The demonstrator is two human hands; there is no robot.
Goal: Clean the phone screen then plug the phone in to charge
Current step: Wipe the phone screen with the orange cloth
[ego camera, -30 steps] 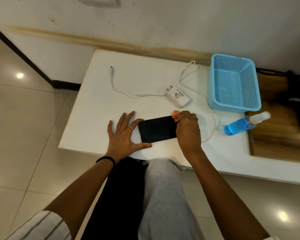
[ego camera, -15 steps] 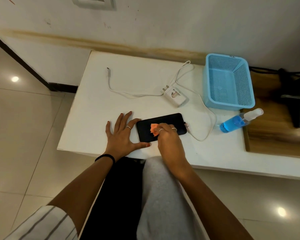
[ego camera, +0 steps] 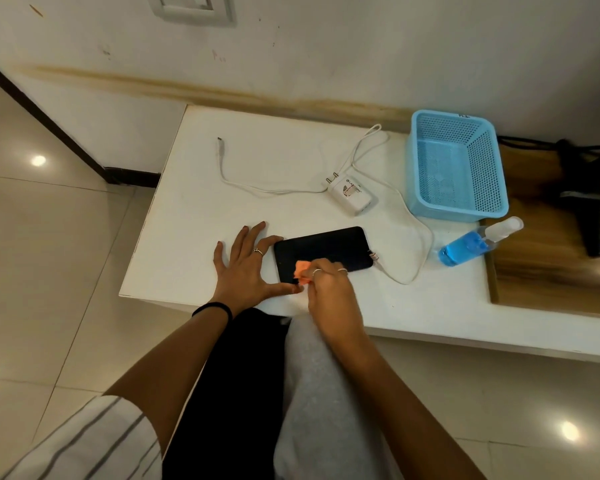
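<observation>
A low white table [ego camera: 194,216] stands against a stained wall; near its front edge lies a flat black glass-faced phone [ego camera: 321,245]. The left hand [ego camera: 246,268], fingers spread flat, braces the phone's left end, while the right hand [ego camera: 329,289] pinches a small orange cloth [ego camera: 300,270] on the screen. The phone looks rigid, slick and breakable, so it is probably best gripped by its long edges.

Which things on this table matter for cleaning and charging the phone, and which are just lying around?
For the job: phone, orange cloth in the right hand, left hand steadying the phone, charger, cable, spray bottle.
Lying about: blue basket.
</observation>
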